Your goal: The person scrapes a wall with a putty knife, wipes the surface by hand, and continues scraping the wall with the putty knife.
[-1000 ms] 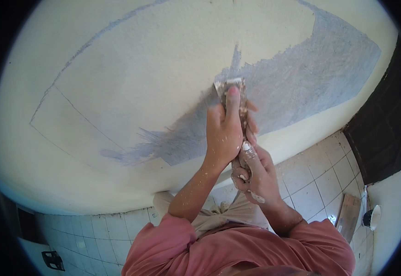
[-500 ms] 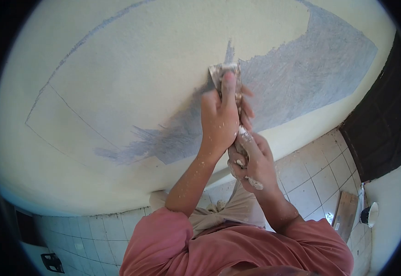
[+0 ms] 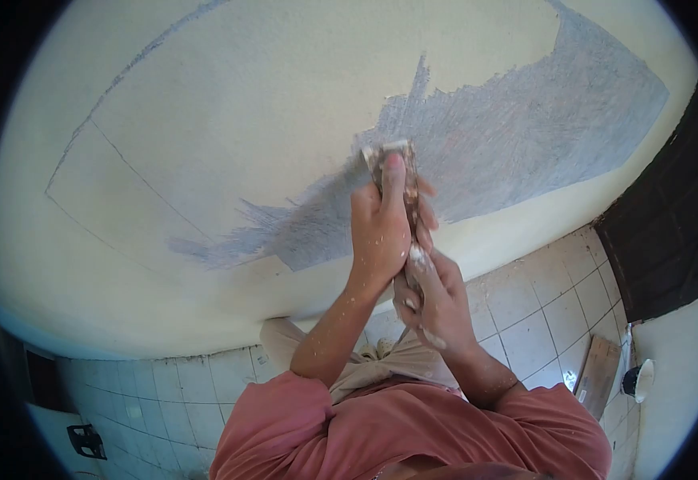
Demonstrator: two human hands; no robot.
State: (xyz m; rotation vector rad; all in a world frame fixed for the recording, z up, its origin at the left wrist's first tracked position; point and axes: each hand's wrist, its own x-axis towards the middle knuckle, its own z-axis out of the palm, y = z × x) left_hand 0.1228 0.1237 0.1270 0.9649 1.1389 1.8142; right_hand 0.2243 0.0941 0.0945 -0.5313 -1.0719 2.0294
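Note:
A worn, paint-spotted scraper [image 3: 411, 192] is gripped by both hands, its broad end up against the cream wall [image 3: 229, 136]. My left hand [image 3: 381, 224] is closed round its upper part, thumb stretched along the blade. Lower down, my right hand [image 3: 435, 298] wraps the handle; white paste or paint sticks to its fingers. Around and to the right of the blade spreads a rough grey patch [image 3: 541, 120] of wall, with jagged streaks along its upper edge. My hands hide much of the tool.
Pale floor tiles [image 3: 529, 320] run along the wall's foot. At right are a dark panel like a door [image 3: 657, 216], a wooden board [image 3: 598, 376] and a black-and-white bucket [image 3: 641, 380]. A dark plastic object [image 3: 86, 441] lies at lower left.
Both hands and the scraper have moved down the wall. More grey streaks show above the blade, left of the tall narrow streak. The view has shifted slightly.

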